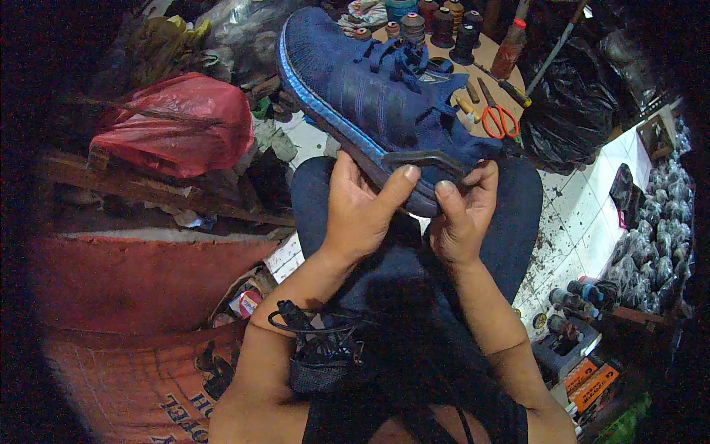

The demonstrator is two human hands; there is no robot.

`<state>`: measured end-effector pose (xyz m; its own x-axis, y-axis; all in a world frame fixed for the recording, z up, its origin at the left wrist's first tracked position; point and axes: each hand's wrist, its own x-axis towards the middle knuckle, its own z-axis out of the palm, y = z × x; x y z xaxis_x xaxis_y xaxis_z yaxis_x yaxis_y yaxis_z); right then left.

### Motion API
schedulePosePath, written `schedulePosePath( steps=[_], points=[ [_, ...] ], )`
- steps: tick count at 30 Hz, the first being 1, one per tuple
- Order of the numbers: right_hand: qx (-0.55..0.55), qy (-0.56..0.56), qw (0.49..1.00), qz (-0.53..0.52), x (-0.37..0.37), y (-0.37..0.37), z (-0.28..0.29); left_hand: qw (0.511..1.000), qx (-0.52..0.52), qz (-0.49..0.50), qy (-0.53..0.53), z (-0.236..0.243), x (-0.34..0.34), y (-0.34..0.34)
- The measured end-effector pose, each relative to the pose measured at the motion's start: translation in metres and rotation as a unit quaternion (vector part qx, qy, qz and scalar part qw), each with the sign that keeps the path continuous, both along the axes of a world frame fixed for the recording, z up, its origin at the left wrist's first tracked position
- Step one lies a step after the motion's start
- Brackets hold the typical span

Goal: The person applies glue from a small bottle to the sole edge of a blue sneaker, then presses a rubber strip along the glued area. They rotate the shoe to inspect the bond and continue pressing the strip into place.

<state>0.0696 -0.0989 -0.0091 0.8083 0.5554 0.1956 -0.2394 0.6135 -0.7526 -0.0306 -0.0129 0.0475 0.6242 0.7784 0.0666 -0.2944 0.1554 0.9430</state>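
A navy knit sneaker with laces and a bright blue strip along its sole is held up over my lap, toe to the upper left, heel to the right. My left hand grips it from below, thumb on the sole's side. My right hand holds it near the heel, thumb pressed on the sole edge. Just beyond the heel, orange-handled scissors lie on a round board with several thread cones and a yellow-black screwdriver.
A pink plastic bag rests on wooden planks at left. A black bag is right of the board. Many small clear bags line the tiled floor at right, near bottles and orange boxes.
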Motion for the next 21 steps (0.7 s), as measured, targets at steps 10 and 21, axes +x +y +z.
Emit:
schedulePosePath(
  steps=[10,21],
  points=[
    [0.028,-0.076,0.997,0.017,0.008,0.003,0.004,0.984,-0.122,-0.06,-0.112,-0.011,0.006,0.007],
    [-0.023,0.0,0.998,0.052,0.013,0.006,0.008,0.99,-0.106,0.008,-0.09,-0.038,0.011,0.007]
  ],
)
